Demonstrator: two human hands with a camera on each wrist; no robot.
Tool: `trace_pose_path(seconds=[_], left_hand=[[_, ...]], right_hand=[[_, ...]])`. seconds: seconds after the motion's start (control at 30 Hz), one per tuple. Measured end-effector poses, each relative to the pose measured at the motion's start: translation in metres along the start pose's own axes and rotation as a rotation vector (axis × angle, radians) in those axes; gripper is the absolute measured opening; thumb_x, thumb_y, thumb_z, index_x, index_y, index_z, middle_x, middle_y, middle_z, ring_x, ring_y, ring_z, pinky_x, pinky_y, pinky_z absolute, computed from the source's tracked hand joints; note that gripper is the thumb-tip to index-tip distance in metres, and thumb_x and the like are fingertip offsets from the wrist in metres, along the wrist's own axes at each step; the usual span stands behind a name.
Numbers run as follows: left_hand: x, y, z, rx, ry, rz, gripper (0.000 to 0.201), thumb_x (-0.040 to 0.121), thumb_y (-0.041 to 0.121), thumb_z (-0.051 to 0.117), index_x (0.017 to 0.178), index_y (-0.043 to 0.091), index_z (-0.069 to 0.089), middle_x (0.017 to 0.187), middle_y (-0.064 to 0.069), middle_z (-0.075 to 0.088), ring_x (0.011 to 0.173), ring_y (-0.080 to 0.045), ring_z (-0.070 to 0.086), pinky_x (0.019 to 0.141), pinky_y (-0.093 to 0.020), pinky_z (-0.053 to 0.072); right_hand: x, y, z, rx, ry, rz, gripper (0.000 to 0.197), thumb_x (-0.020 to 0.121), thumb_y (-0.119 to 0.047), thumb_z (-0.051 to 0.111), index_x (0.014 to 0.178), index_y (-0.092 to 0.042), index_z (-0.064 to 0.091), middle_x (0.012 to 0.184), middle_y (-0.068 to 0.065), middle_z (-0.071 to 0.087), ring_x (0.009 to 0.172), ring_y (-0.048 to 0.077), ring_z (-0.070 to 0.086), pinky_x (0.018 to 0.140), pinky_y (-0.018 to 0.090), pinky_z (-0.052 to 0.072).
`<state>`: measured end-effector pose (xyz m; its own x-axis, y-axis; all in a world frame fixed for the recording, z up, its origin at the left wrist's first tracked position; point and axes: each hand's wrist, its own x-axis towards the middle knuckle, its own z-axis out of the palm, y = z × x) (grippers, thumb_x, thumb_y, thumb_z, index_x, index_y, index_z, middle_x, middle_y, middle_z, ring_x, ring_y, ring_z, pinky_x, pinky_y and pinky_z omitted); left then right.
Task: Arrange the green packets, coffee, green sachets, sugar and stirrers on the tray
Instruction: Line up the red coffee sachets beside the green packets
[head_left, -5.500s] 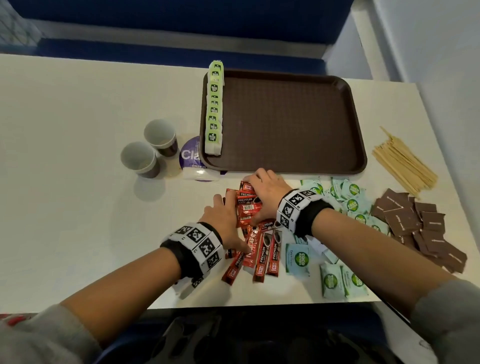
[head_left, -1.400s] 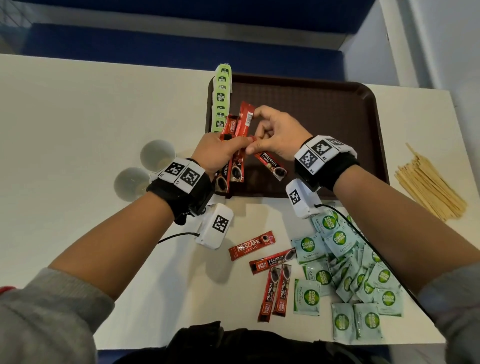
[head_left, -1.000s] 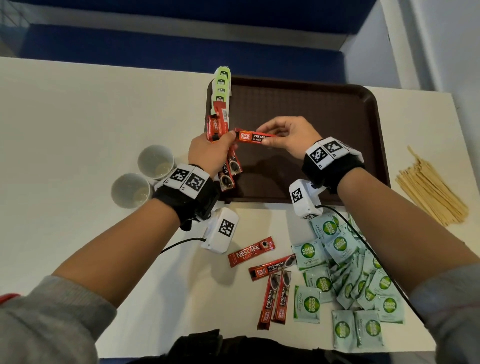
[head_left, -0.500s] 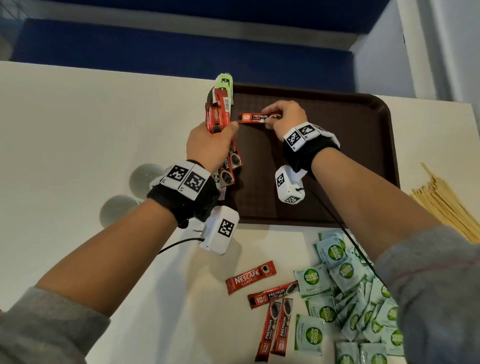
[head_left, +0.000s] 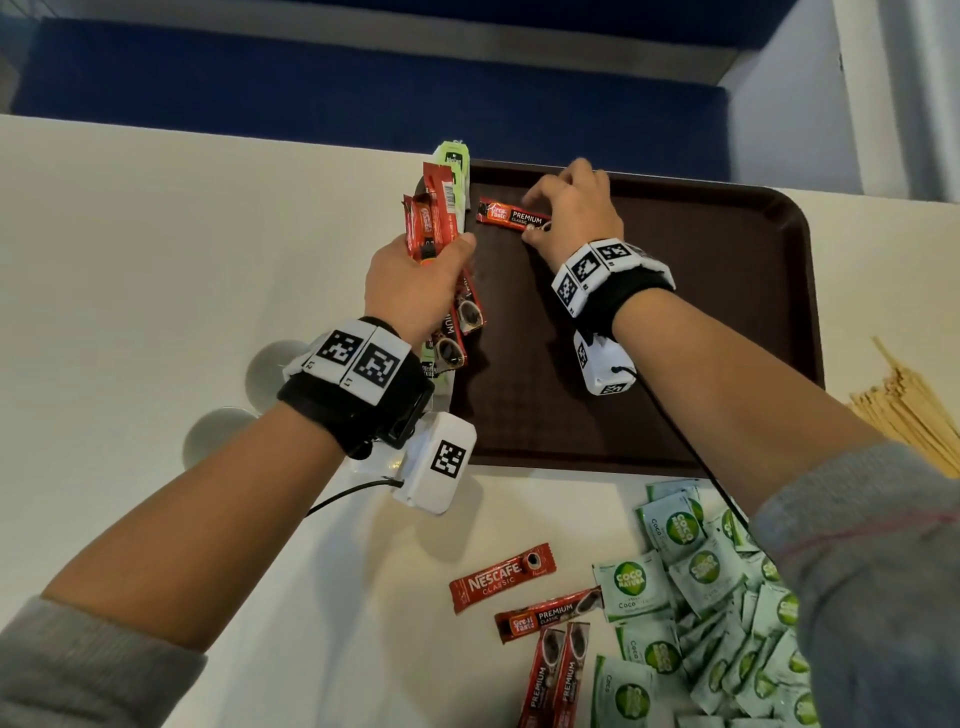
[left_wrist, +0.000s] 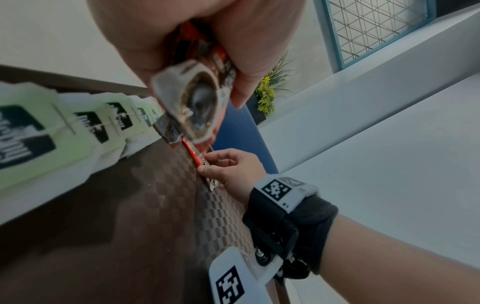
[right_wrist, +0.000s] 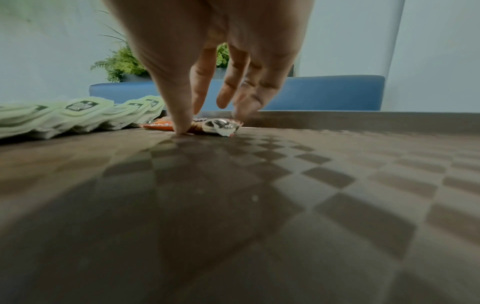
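My left hand (head_left: 441, 249) hovers over the left edge of the brown tray (head_left: 701, 312) and grips a bundle of red coffee sticks (head_left: 434, 223), seen close up as coffee sticks (left_wrist: 197, 98) in the left wrist view. My right hand (head_left: 535, 218) pinches a single coffee stick (head_left: 511, 215) that lies sideways on the tray's far left part. Thumb and fingers of that right hand (right_wrist: 207, 121) straddle the stick (right_wrist: 218, 125). A row of green packets (head_left: 452, 166) runs along the tray's left rim, right beside the stick. Green sachets (head_left: 701, 597) lie heaped on the table at the near right.
Three or more loose coffee sticks (head_left: 545, 616) lie on the white table near its front edge. Wooden stirrers (head_left: 914, 415) sit to the right of the tray. Two paper cups (head_left: 275, 369) stand left of the tray, partly hidden by my left wrist.
Both hands lifted coffee sticks from the table to the tray. My right hand pulled one stick from the bundle, turned it sideways and lowered it onto the tray's far left.
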<state>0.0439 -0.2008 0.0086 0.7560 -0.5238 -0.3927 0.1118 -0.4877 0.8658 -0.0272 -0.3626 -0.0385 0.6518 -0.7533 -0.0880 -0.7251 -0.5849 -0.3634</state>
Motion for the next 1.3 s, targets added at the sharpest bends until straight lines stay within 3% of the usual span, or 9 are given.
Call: trace_pose_path(seconds=[0.17,0.37,0.6,0.97,1.1,1.2,1.3], left_hand=[[0.003,0.002,0.003,-0.012,-0.012,0.000,0.014,0.086,0.040,0.063,0.091,0.026,0.066,0.094,-0.001,0.071,0.089,-0.017,0.068,0.090,-0.042,0.053],[0.005,0.002,0.004,-0.004,-0.019,-0.003,0.009,0.086,0.039,0.064,0.084,0.030,0.064,0.092,0.003,0.071,0.089,-0.015,0.067,0.091,-0.041,0.053],[0.007,0.001,0.002,-0.015,-0.032,-0.004,0.013,0.082,0.042,0.065,0.079,0.029,0.065,0.090,-0.003,0.072,0.087,-0.021,0.069,0.089,-0.044,0.054],[0.006,0.000,0.001,-0.005,-0.042,0.007,0.012,0.085,0.040,0.064,0.079,0.031,0.062,0.093,-0.005,0.071,0.089,-0.020,0.068,0.090,-0.044,0.053],[0.007,-0.001,0.001,0.009,-0.049,0.020,0.013,0.084,0.041,0.066,0.085,0.029,0.064,0.094,-0.003,0.071,0.089,-0.018,0.068,0.090,-0.042,0.053],[0.005,-0.001,0.001,0.017,-0.063,0.015,0.024,0.082,0.040,0.069,0.095,0.020,0.067,0.095,-0.002,0.070,0.090,-0.017,0.067,0.091,-0.039,0.053],[0.001,-0.001,0.001,0.011,-0.092,0.013,0.039,0.078,0.044,0.072,0.103,0.014,0.069,0.093,-0.004,0.072,0.087,-0.018,0.069,0.089,-0.041,0.054]], right_hand=[[0.009,0.001,0.001,0.003,-0.043,-0.028,0.026,0.087,-0.019,0.064,0.114,-0.019,0.063,0.122,0.006,0.050,0.121,0.021,0.041,0.093,0.038,0.044],[0.019,-0.002,0.002,0.030,-0.034,-0.031,0.026,0.086,-0.017,0.065,0.112,-0.018,0.065,0.119,0.008,0.052,0.116,0.022,0.047,0.091,0.038,0.046],[0.025,-0.006,0.002,0.017,-0.033,-0.037,0.027,0.087,-0.016,0.064,0.114,-0.018,0.064,0.119,0.008,0.052,0.115,0.023,0.049,0.090,0.039,0.047],[0.022,-0.004,-0.004,0.020,-0.032,-0.063,0.040,0.087,-0.013,0.063,0.126,-0.018,0.056,0.128,0.007,0.046,0.122,0.021,0.044,0.098,0.033,0.043],[0.015,-0.012,-0.009,0.210,0.044,-0.097,0.035,0.085,-0.024,0.066,0.119,-0.016,0.060,0.120,0.004,0.049,0.105,0.012,0.052,0.093,0.023,0.046],[0.002,-0.026,-0.022,0.427,0.023,-0.134,0.028,0.089,-0.037,0.060,0.106,-0.017,0.066,0.102,-0.003,0.059,0.080,-0.001,0.053,0.074,0.005,0.042],[-0.010,-0.039,-0.035,0.633,-0.152,-0.161,0.027,0.087,-0.043,0.060,0.098,-0.019,0.066,0.091,-0.001,0.067,0.080,0.008,0.063,0.076,0.022,0.053]])
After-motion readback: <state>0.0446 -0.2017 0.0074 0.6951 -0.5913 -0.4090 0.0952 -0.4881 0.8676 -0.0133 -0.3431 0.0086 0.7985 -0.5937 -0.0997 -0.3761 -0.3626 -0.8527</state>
